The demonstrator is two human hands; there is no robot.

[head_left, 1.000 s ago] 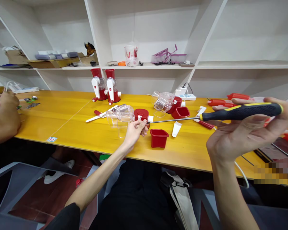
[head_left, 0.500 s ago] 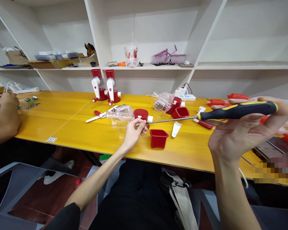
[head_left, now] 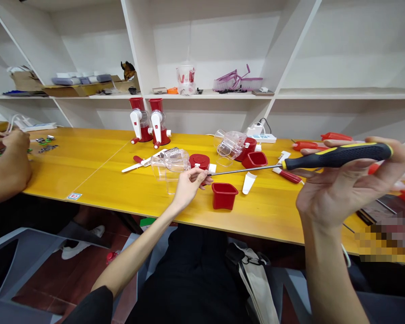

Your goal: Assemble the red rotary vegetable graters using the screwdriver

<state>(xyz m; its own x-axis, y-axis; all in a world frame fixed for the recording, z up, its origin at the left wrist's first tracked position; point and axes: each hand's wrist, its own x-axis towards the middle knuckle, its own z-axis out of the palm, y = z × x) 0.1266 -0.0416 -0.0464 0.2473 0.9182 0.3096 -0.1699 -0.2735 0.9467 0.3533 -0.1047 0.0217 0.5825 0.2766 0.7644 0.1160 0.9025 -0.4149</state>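
The right hand (head_left: 349,184) grips a black-and-yellow screwdriver (head_left: 300,163) by its handle; the long axis runs leftward, dipping slightly, its tip end pinched by the left hand (head_left: 187,186). Just beyond that pinch sits a red round base (head_left: 199,159).

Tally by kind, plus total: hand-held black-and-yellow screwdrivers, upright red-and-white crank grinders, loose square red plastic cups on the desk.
Hand-held black-and-yellow screwdriver: 1
Upright red-and-white crank grinders: 2
Loose square red plastic cups: 2
Total: 5

Counted: one screwdriver (head_left: 340,155), two upright grinders (head_left: 158,123), two loose red cups (head_left: 224,198), two clear housings (head_left: 177,158).
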